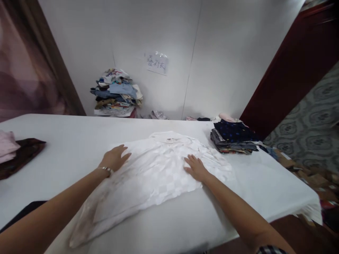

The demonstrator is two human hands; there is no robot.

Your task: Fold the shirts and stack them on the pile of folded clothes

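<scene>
A white shirt (164, 165) with a faint checked pattern lies spread and wrinkled across the table, its collar towards the wall. My left hand (115, 158) is at the shirt's left side, fingers apart; whether it touches the fabric I cannot tell. A bracelet circles that wrist. On the right half of the shirt my right hand (196, 167) rests with its fingers spread over the cloth. Neither hand grips anything. Towards the near left, one long part of the shirt reaches close to the table's front edge.
The table (169, 229) has a white cover. Folded clothes (234, 135) are stacked at the right, and a taller clothes pile (116, 93) stands by the wall. Pink and dark garments (22, 151) lie at the left. A paper sign (157, 63) hangs on the wall; cardboard boxes (312, 176) sit beyond the right edge.
</scene>
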